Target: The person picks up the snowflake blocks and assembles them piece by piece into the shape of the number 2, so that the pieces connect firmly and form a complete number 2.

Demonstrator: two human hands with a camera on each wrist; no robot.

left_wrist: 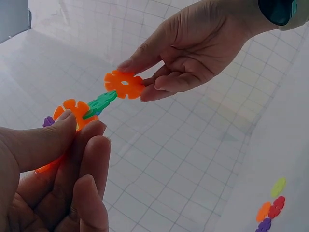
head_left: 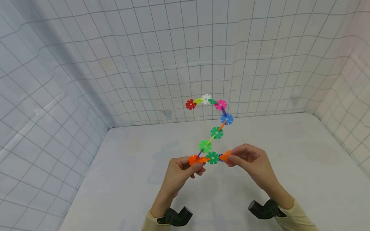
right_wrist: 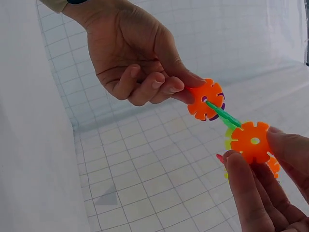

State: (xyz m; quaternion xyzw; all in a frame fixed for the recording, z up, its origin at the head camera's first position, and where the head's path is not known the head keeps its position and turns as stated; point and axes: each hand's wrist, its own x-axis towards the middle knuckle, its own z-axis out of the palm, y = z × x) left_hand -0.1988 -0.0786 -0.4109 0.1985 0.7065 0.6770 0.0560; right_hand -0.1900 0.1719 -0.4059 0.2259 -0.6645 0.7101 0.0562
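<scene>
A zigzag chain of notched plastic snowflake discs, slotted edge to edge, stretches away from my hands. Its far part runs through a red disc (head_left: pixel 190 104), white disc (head_left: pixel 206 99), pink disc (head_left: pixel 220 104) and blue disc (head_left: pixel 227 119). My left hand (head_left: pixel 180 173) pinches an orange disc (left_wrist: pixel 69 109) at the chain's near bend between thumb and fingers. Beside it, a green disc (head_left: pixel 212 158) bridges the gap between the hands. My right hand (head_left: pixel 254 162) pinches another orange disc (right_wrist: pixel 250 143) by its edge, at that green disc's right side.
The chain lies over a white tabletop (head_left: pixel 136 150). White sheeting with a dark grid (head_left: pixel 181 59) rises at the back and both sides. Several more discs, among them a red disc (left_wrist: pixel 276 208), show at the lower right of the left wrist view. Both wrists carry black camera mounts (head_left: pixel 178 217).
</scene>
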